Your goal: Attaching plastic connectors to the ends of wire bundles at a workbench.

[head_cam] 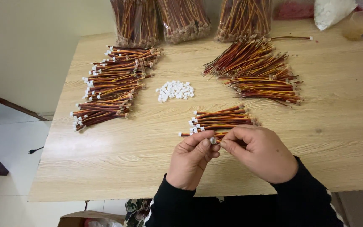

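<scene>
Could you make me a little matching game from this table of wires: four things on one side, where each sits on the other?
Things:
1. pile of white connectors
2. bagged wire bundles
3. long row of wire harnesses
4. small wire stack

Places:
A. far edge of the table
B. left side
C. just beyond the hands
D. table's middle

Pairs: 1-D, 2-A, 3-B, 4-C

A light wooden table [337, 138] carries wire bundles [110, 82] and white connectors [175, 90].
</scene>
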